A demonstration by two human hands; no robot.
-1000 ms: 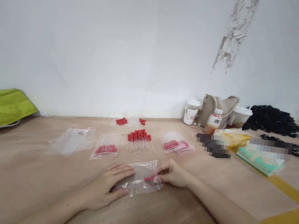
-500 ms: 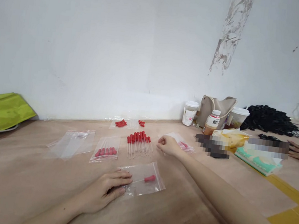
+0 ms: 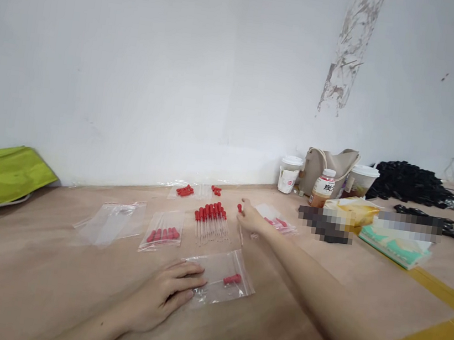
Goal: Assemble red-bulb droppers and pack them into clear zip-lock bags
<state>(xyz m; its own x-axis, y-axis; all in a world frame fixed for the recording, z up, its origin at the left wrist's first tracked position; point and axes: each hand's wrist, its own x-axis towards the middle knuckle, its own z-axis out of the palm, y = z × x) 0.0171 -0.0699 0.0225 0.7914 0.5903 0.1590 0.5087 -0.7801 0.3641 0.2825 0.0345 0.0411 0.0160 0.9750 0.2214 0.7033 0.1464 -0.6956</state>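
My left hand (image 3: 164,295) lies on the brown covering with its fingers stretched out, resting on the left edge of a clear zip bag (image 3: 210,296). Inside that bag is a dropper with a red bulb (image 3: 232,279). My right hand (image 3: 251,219) is closed, pinching a dropper (image 3: 240,209) whose red bulb pokes up and whose thin clear tube points down. To its left, a group of red-bulbed droppers (image 3: 209,221) lies in a row. A bag of filled droppers (image 3: 163,233) lies further left. Another bag with droppers (image 3: 276,221) is partly behind my right wrist.
Flat clear bags (image 3: 113,222) lie at left, near a green bag (image 3: 3,179). Small red bulbs (image 3: 185,191) sit by the wall. At right stand a lidded cup (image 3: 290,175), a bottle (image 3: 323,188), a handbag (image 3: 311,167), tissue packs (image 3: 395,245) and black items (image 3: 409,183).
A dropper now shows in my right hand, beside the group, where none was visible before. My left hand stays on the bag. The other person's hand at right has mostly left the view.
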